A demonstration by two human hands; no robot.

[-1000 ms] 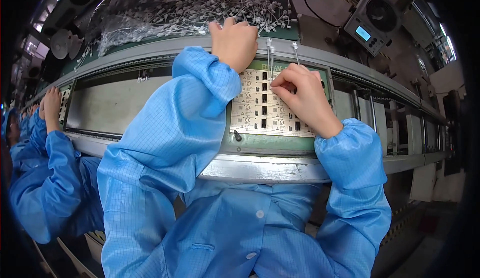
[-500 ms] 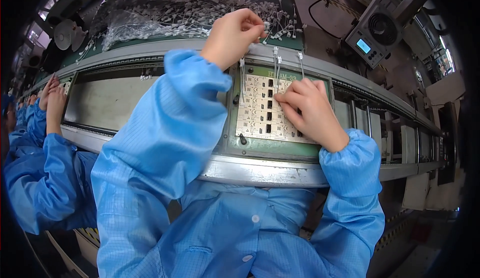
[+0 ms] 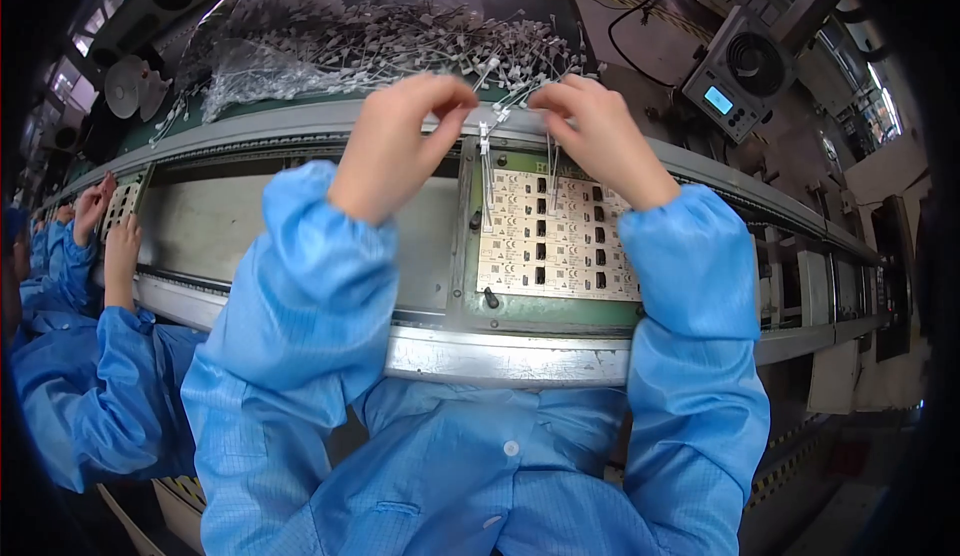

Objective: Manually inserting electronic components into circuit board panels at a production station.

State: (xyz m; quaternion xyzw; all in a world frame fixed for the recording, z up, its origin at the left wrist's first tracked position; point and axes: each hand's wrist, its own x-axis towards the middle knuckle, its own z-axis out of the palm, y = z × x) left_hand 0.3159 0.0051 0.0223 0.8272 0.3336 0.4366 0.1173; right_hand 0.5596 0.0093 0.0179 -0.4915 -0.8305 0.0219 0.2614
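My left hand (image 3: 408,141) is above the rail's far edge, left of the board, thumb and forefinger pinched at a thin wire cable with a white connector (image 3: 490,64); motion blurs the fingertips. Facing it, my right hand (image 3: 603,136) closes its fingertips near a second white connector (image 3: 502,114), seemingly on its wire. Below them lies a cream circuit board panel (image 3: 560,246) with rows of black sockets, set in a green fixture (image 3: 570,311). Cables with white plugs (image 3: 485,141) hang over the panel's far left part. Another cable (image 3: 554,181) lies across its middle.
A large heap of white-plugged wire cables (image 3: 400,46) lies beyond the rail, partly under clear plastic (image 3: 250,66). A metal conveyor rail (image 3: 510,356) runs along my front. A device with a fan and lit screen (image 3: 735,71) stands far right. At left a co-worker's hands (image 3: 110,221) work.
My left hand has drawn back left and nearer from the cable heap. My right hand has left the panel and moved up and away toward the left hand, uncovering the right sockets.
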